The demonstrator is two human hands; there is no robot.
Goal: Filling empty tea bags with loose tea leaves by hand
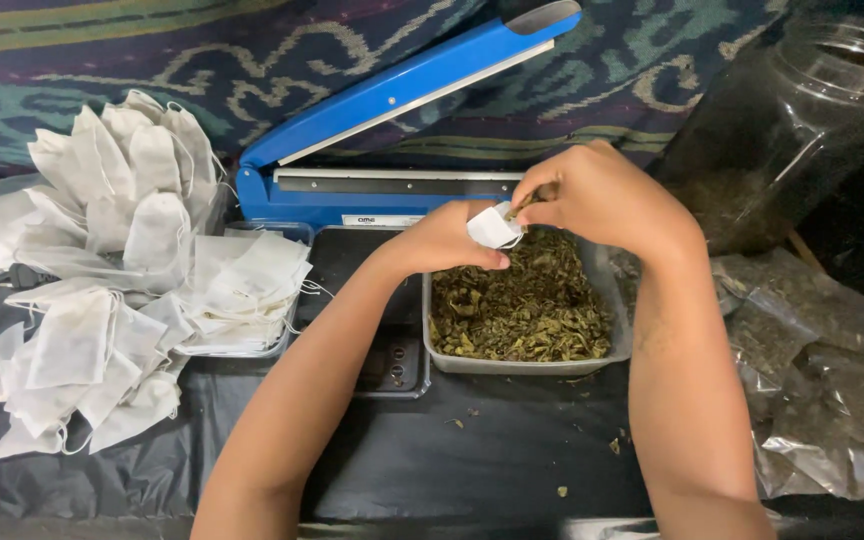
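My left hand (pixel 449 241) holds a small white paper tea bag (pixel 493 229) over a clear plastic tray (pixel 620 338) filled with dried green-brown leaves (pixel 522 305). My right hand (pixel 602 195) pinches a bit of dried leaves at the bag's mouth, fingers closed together. Both hands hover just above the far end of the tray.
A blue heat sealer (pixel 392 130) with its arm raised stands behind the tray. A black digital scale (pixel 367 300) lies under my left forearm. Several white bags (pixel 122 270) are piled at left. A large clear jar (pixel 802 120) and plastic bags of leaves (pixel 812 380) lie at right.
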